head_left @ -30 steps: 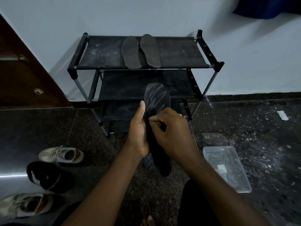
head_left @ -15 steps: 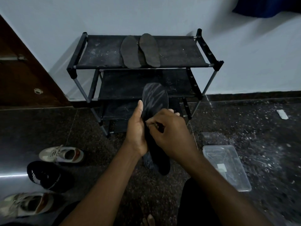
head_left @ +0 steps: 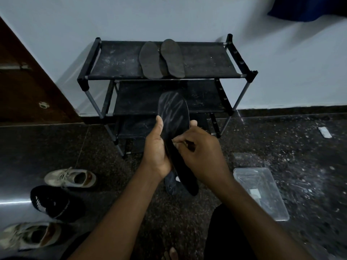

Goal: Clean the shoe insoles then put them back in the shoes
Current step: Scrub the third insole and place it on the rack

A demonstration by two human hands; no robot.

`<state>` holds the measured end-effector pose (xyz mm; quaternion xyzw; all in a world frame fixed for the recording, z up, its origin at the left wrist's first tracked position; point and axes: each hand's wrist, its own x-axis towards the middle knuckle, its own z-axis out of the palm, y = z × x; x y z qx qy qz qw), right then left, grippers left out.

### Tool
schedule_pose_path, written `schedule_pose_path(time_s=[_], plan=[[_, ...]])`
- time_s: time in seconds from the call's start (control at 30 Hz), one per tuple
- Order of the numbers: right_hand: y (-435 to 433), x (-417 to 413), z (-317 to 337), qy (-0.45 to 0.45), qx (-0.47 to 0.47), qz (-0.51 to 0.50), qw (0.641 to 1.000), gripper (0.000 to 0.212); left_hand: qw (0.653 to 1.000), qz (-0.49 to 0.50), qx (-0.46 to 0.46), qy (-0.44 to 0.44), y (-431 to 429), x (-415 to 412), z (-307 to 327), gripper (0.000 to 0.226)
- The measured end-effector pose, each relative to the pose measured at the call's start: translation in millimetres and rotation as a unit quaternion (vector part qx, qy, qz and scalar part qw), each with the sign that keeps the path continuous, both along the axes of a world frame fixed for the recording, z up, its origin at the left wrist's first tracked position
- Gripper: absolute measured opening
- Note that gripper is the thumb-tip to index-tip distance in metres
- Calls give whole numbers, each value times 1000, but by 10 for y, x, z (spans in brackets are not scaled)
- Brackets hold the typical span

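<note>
One insole in hand: a black insole (head_left: 173, 117) is held up in front of the rack, toe end up, heel end low, its upper face streaked with pale marks.
Left hand: the left hand (head_left: 156, 149) grips the insole's left edge, thumb lying up along it, fingertips showing past the right edge.
Right hand: the right hand (head_left: 199, 154) is clenched against the insole's middle, fingers pinched on something small and dark (too hidden to name).
Below the hands: a dark cloth-like piece (head_left: 171, 184) shows behind the insole's heel end; what it is cannot be told.
Two more insoles: a grey pair (head_left: 161, 60) lies side by side on the top shelf of the black shoe rack (head_left: 208, 61), which stands against the pale wall.
Shoes: on the floor to the left sit a pale sneaker (head_left: 71, 178), a black shoe (head_left: 49, 200) and another pale sneaker (head_left: 32, 236), well apart from the hands.
Right side: a clear plastic tray (head_left: 262, 192) rests on the dark speckled floor (head_left: 300, 147), near the right forearm.
</note>
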<state>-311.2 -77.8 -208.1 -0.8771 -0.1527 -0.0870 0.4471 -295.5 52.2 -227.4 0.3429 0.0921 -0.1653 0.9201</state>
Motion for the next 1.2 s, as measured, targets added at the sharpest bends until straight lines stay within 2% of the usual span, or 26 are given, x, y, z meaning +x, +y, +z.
schedule_pose_path(time_s=[0.17,0.33,0.53,0.6,0.73,0.8,0.97,1.07,1.2], plan=[[-36,13,13,41,48,24,998,9,1000,-4,-21,-8,49,11,0,85],[-89,25,25,100,90,51,990,6,999,5,-46,-28,96,47,10,79],[-140,28,11,151,100,96,979,7,999,29,-4,-15,156,63,44,78],[-132,21,1,133,98,81,983,7,1000,21,0,-9,160,60,55,79],[-109,34,-12,-3,52,10,999,8,1000,-14,5,0,149,20,105,82],[-86,41,-4,-34,20,-9,999,10,1000,-18,-1,-1,119,-3,127,83],[-32,4,-52,-27,-104,29,994,17,1000,24,-9,-7,75,-20,185,81],[-85,13,-26,-33,-93,-3,995,12,999,27,-25,-14,76,-9,173,80],[-32,20,16,-38,-73,-12,997,12,999,7,5,-31,38,-41,182,80]])
